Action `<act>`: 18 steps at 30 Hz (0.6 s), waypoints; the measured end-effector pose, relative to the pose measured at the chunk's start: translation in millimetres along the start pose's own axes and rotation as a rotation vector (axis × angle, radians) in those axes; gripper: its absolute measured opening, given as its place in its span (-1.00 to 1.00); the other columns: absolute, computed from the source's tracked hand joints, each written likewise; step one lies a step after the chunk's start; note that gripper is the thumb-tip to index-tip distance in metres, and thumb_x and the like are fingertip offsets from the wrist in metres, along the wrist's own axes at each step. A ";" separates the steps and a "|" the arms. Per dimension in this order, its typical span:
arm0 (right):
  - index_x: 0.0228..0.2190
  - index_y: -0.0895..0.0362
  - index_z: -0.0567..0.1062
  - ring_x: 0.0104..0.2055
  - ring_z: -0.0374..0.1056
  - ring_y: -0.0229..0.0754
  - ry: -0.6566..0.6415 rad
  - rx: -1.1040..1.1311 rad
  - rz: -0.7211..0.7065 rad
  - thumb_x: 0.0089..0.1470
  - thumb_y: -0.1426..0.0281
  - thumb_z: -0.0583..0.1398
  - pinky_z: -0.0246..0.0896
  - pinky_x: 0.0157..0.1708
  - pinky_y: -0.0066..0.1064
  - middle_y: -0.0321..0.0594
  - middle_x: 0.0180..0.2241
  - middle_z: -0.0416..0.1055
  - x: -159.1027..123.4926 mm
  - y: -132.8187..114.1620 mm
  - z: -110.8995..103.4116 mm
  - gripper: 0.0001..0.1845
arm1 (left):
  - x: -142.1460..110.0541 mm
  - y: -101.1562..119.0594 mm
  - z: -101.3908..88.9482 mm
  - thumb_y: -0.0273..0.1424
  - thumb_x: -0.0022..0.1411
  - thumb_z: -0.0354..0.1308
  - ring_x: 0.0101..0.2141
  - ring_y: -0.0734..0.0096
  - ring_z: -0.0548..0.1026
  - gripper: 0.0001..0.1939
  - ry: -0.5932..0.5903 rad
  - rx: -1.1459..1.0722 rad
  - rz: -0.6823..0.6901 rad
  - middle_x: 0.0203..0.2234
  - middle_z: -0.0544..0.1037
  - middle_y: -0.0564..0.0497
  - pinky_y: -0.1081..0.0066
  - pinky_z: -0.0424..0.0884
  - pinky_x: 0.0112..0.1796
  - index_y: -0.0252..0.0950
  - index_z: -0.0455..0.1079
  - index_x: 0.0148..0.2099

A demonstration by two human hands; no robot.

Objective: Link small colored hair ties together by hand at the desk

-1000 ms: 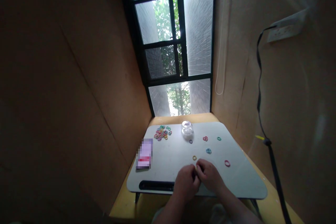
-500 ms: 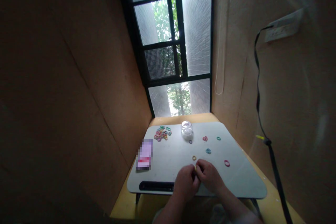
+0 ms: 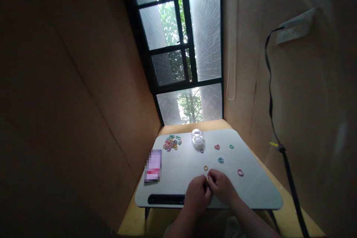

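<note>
My left hand and my right hand meet fingertip to fingertip near the front of a small grey lap table. Both hands are curled in a pinch around something tiny between them, too small to name. A yellow ring lies on the table just beyond my fingers. A blue ring, a pink ring, a red ring and a green ring lie scattered further out. A heap of several coloured rings sits at the far left corner.
A small clear plastic jar stands at the back middle of the table, with a purple ring beside it. A phone lies at the left edge. Brown walls close in on both sides, a window is ahead, and a black cable hangs on the right wall.
Both hands stay pinched together at the same spot. Only the view has shifted slightly.
</note>
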State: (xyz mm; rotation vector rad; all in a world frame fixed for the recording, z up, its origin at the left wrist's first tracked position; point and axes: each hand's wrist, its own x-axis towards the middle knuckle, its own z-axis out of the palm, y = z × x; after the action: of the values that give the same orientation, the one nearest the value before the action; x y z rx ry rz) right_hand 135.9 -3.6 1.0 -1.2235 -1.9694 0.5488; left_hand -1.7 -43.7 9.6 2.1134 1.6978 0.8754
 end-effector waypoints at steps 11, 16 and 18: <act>-0.54 0.10 0.29 -0.44 0.25 -0.23 -0.013 -0.008 -0.005 0.12 0.36 0.01 0.05 -0.40 -0.42 -0.31 -0.53 0.32 -2.0 -3.7 -3.6 -0.78 | -1.8 1.5 0.1 -0.38 0.22 -0.01 -0.41 0.40 0.34 -0.88 0.006 0.029 -0.001 -0.45 0.45 0.02 0.41 0.11 -0.38 -0.26 0.29 -0.36; -0.54 0.10 0.30 -0.45 0.23 -0.23 -0.024 0.001 -0.005 0.12 0.36 0.01 0.05 -0.42 -0.43 -0.30 -0.54 0.32 -3.8 -2.4 -2.3 -0.78 | -2.9 0.3 -0.1 -0.40 0.18 0.02 -0.41 0.41 0.32 -0.93 0.003 0.043 0.003 -0.46 0.43 0.02 0.41 0.10 -0.39 -0.26 0.28 -0.36; -0.54 0.10 0.31 -0.46 0.23 -0.24 -0.024 0.011 0.002 0.12 0.35 0.01 0.04 -0.43 -0.43 -0.30 -0.54 0.32 -3.0 -2.0 -1.6 -0.77 | -2.4 0.6 -1.4 -0.40 0.19 0.02 -0.42 0.41 0.32 -0.92 0.001 0.041 0.008 -0.47 0.42 0.03 0.41 0.09 -0.40 -0.26 0.27 -0.37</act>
State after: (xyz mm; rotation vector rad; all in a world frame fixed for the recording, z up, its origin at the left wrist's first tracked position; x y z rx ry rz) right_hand 136.8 -7.2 2.2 -1.2181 -1.9830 0.5773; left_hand -2.3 -46.4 10.3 2.1472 1.7234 0.8514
